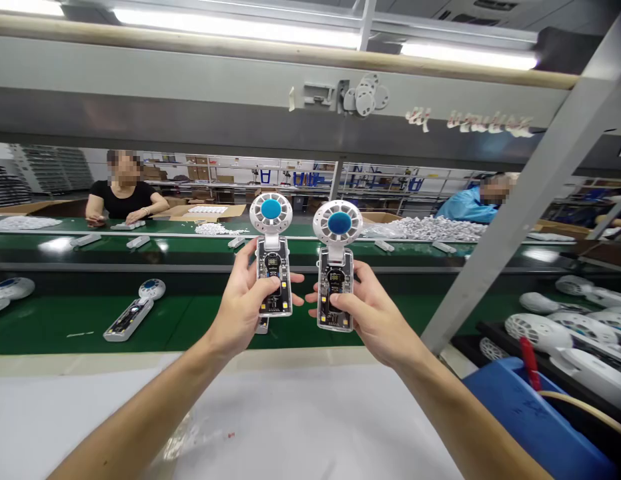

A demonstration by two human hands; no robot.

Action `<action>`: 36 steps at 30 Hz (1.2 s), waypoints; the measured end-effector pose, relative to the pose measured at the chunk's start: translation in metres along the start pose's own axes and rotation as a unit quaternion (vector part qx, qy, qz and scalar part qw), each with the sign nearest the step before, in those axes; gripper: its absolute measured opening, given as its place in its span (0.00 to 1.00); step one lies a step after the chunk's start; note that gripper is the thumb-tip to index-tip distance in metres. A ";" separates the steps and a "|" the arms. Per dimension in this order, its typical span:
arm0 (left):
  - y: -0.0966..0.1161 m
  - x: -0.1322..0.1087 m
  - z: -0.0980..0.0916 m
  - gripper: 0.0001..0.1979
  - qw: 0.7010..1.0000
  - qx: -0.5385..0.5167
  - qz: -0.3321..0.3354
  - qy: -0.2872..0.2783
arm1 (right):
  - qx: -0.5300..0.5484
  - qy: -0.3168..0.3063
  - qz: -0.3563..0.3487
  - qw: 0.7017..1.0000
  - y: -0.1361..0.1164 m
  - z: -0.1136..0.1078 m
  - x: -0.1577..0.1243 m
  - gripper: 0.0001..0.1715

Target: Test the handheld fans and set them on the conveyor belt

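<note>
My left hand (240, 293) grips a small handheld fan (271, 212) upright, its thumb pressed on the front of the handle. A second handheld fan (339, 223) of the same kind is in my right hand (375, 303), the thumb likewise on the handle front. Both have round white slotted heads with blue centres, and handles showing a black circuit board with a small display and yellow parts. The two fans are side by side, apart from each other, above the green belt. Part of another white-edged item (262, 325) shows below the left fan, mostly hidden.
On the green belt (190, 313) lie another fan (133, 313) and white parts. White paper (310, 420) covers the near table. At right stand a blue bin (530, 413), several fans (540, 331) and a slanted metal post (515, 193). Two people sit across the line.
</note>
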State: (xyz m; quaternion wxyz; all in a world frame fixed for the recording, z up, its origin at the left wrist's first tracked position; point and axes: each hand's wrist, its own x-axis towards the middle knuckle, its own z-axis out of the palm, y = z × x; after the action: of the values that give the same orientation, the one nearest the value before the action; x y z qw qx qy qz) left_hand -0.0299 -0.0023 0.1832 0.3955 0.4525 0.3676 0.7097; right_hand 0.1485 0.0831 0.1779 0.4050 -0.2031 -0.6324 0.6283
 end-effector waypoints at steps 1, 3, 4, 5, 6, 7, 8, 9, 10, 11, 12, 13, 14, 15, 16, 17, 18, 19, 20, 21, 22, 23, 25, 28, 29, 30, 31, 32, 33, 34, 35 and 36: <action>0.000 -0.001 0.001 0.38 1.000 -0.001 0.002 -0.005 | 0.005 -0.005 0.000 1.000 0.001 0.001 -0.001 0.28; -0.001 -0.003 0.001 0.39 1.000 0.000 0.010 -0.016 | 0.015 -0.016 -0.002 1.000 0.001 0.004 -0.003 0.28; -0.003 -0.004 0.001 0.40 1.000 0.002 0.017 -0.019 | 0.018 -0.021 -0.004 1.000 0.000 0.005 -0.003 0.27; -0.004 -0.004 0.001 0.41 0.999 0.004 0.025 -0.022 | 0.020 -0.026 -0.008 0.999 0.000 0.006 -0.004 0.28; -0.005 -0.004 0.001 0.41 0.999 0.005 0.033 -0.022 | 0.020 -0.031 -0.011 0.999 -0.001 0.007 -0.005 0.29; -0.006 -0.004 0.001 0.42 0.999 0.007 0.042 -0.021 | 0.019 -0.035 -0.015 0.999 -0.001 0.007 -0.006 0.32; -0.008 -0.004 0.001 0.42 0.998 0.010 0.051 -0.020 | 0.020 -0.039 -0.018 0.999 -0.002 0.008 -0.006 0.35; -0.009 -0.004 0.001 0.42 0.998 0.013 0.059 -0.020 | 0.021 -0.042 -0.021 0.999 -0.002 0.008 -0.006 0.39; -0.009 -0.005 0.002 0.42 0.997 0.018 0.066 -0.022 | 0.021 -0.045 -0.023 0.999 -0.002 0.008 -0.007 0.42; -0.010 -0.005 0.002 0.42 0.997 0.023 0.072 -0.025 | 0.022 -0.047 -0.026 0.998 -0.002 0.009 -0.007 0.44; -0.010 -0.005 0.002 0.42 0.996 0.028 0.075 -0.029 | 0.023 -0.049 -0.028 0.998 -0.001 0.009 -0.007 0.45; -0.011 -0.006 0.002 0.42 0.996 0.032 0.077 -0.034 | 0.025 -0.051 -0.031 0.998 -0.001 0.009 -0.006 0.44; -0.011 -0.006 0.002 0.42 0.996 0.034 0.079 -0.038 | 0.027 -0.054 -0.033 0.998 0.000 0.010 -0.006 0.44; -0.011 -0.007 0.003 0.41 0.995 0.035 0.079 -0.042 | 0.029 -0.057 -0.036 0.997 0.001 0.010 -0.006 0.43; -0.010 -0.007 0.003 0.41 0.995 0.033 0.077 -0.046 | 0.031 -0.061 -0.039 0.997 0.001 0.010 -0.006 0.42; -0.010 -0.007 0.003 0.41 0.996 0.031 0.073 -0.049 | 0.032 -0.063 -0.040 0.997 0.001 0.010 -0.005 0.41; -0.010 -0.007 0.003 0.41 0.996 0.029 0.069 -0.050 | 0.030 -0.065 -0.040 0.997 0.001 0.011 -0.005 0.40; -0.010 -0.007 0.004 0.41 0.996 0.028 0.065 -0.050 | 0.026 -0.066 -0.039 0.997 0.001 0.011 -0.005 0.40; -0.010 -0.006 0.004 0.41 0.996 0.027 0.063 -0.048 | 0.022 -0.065 -0.037 0.997 0.000 0.011 -0.006 0.40; -0.011 -0.006 0.004 0.41 0.997 0.027 0.062 -0.045 | 0.018 -0.064 -0.035 0.997 -0.001 0.011 -0.006 0.39; -0.011 -0.006 0.004 0.41 0.997 0.026 0.063 -0.043 | 0.014 -0.063 -0.035 0.997 -0.002 0.012 -0.006 0.39; -0.011 -0.006 0.004 0.41 0.997 0.024 0.065 -0.042 | 0.012 -0.061 -0.035 0.997 -0.003 0.012 -0.007 0.39; -0.012 -0.006 0.005 0.41 0.997 0.017 0.064 -0.042 | 0.011 -0.056 -0.037 0.998 -0.004 0.013 -0.007 0.38; -0.011 -0.007 0.007 0.42 0.997 0.006 0.059 -0.045 | 0.010 -0.055 -0.034 0.998 -0.006 0.014 -0.009 0.37; -0.011 -0.008 0.007 0.43 0.997 0.003 0.055 -0.048 | 0.011 -0.056 -0.033 0.998 -0.006 0.015 -0.009 0.37; -0.011 -0.008 0.008 0.43 0.997 -0.001 0.051 -0.050 | 0.014 -0.057 -0.032 0.998 -0.007 0.015 -0.010 0.38; -0.010 -0.009 0.008 0.43 0.998 -0.006 0.046 -0.052 | 0.018 -0.059 -0.031 0.998 -0.008 0.015 -0.010 0.38; -0.009 -0.009 0.008 0.44 0.998 -0.012 0.038 -0.054 | 0.022 -0.059 -0.029 0.998 -0.009 0.014 -0.011 0.39; -0.009 -0.009 0.007 0.44 0.998 -0.018 0.030 -0.057 | 0.026 -0.058 -0.025 0.998 -0.009 0.014 -0.011 0.40; -0.008 -0.009 0.007 0.45 0.998 -0.023 0.025 -0.059 | 0.029 -0.056 -0.020 0.998 -0.010 0.014 -0.011 0.41; -0.008 -0.009 0.006 0.45 0.998 -0.025 0.024 -0.060 | 0.028 -0.052 -0.014 0.998 -0.011 0.014 -0.011 0.42; -0.008 -0.009 0.006 0.46 0.997 -0.025 0.025 -0.063 | 0.026 -0.049 -0.010 0.998 -0.012 0.013 -0.011 0.42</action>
State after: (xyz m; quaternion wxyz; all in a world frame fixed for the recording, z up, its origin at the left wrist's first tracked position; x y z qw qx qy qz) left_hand -0.0203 -0.0063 0.1752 0.4110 0.4951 0.3130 0.6986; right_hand 0.1480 0.0643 0.1885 0.3850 -0.1550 -0.6368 0.6498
